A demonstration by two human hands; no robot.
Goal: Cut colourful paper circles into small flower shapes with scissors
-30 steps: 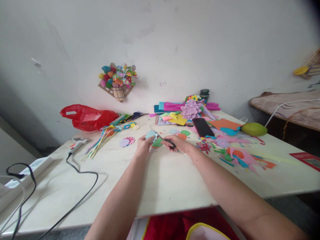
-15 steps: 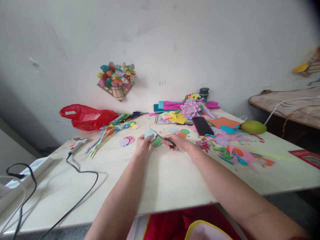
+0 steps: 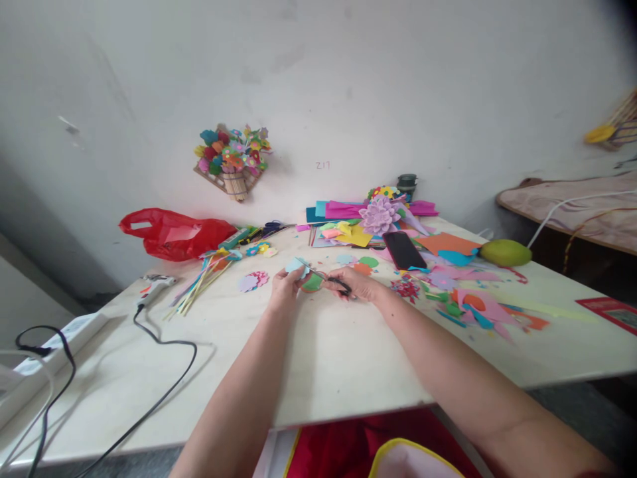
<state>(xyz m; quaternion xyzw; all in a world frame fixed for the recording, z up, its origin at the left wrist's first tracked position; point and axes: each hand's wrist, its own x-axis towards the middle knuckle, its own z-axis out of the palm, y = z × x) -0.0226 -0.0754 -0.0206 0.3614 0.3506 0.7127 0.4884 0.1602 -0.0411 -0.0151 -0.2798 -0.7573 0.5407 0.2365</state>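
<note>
My left hand (image 3: pixel 284 287) pinches a small light-blue paper flower shape (image 3: pixel 295 267) over the middle of the white table (image 3: pixel 318 358). My right hand (image 3: pixel 354 284) is closed on the black handles of a pair of scissors (image 3: pixel 326 279), whose blades point left into the blue shape. A green and orange paper circle (image 3: pixel 313 283) lies just under the blades. Both forearms reach in from the bottom edge.
Coloured paper scraps (image 3: pixel 468 307), a black phone (image 3: pixel 403 250), a purple paper flower (image 3: pixel 379 216) and a green fruit (image 3: pixel 505 253) lie to the right. A red plastic bag (image 3: pixel 174 234), coloured sticks (image 3: pixel 202 284) and a glue gun (image 3: pixel 154 287) with black cable sit left. A paper bouquet (image 3: pixel 233 159) hangs on the wall.
The scissor blades have closed a little further into the blue shape, and my left hand has turned the shape slightly. Nothing else on the table has moved.
</note>
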